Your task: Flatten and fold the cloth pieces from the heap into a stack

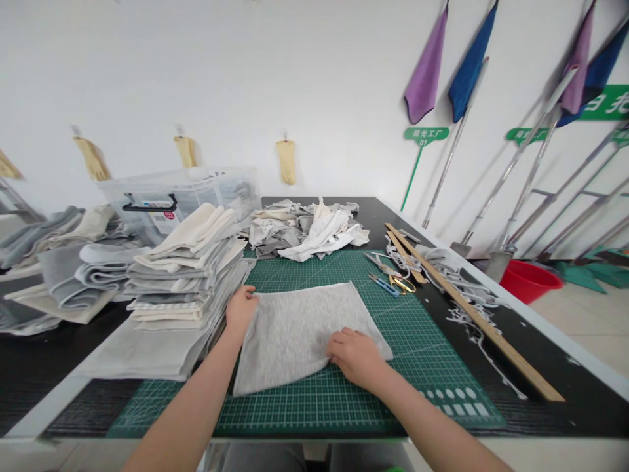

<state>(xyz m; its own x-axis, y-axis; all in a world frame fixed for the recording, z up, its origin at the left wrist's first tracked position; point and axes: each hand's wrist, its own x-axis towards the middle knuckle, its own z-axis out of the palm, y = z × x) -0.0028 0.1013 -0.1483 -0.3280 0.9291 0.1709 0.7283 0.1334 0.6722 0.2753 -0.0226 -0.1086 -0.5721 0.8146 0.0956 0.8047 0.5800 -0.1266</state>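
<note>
Both hands on a heather-gray knit fabric piece

The heather-gray knit fabric piece (pixel 302 334) lies on the green gridded cutting mat (pixel 344 400), right of a tall folded fabric stack (pixel 181 269). The left hand (pixel 242 307) pinches its far left corner; the right hand (pixel 354 354) rests on its near edge toward the right, fingers curled, though whether they grip cloth I cannot tell. The hands are apart. Blue-handled snips (pixel 384 286) and a long wooden ruler (pixel 479 318) lie beyond, to the right
</note>
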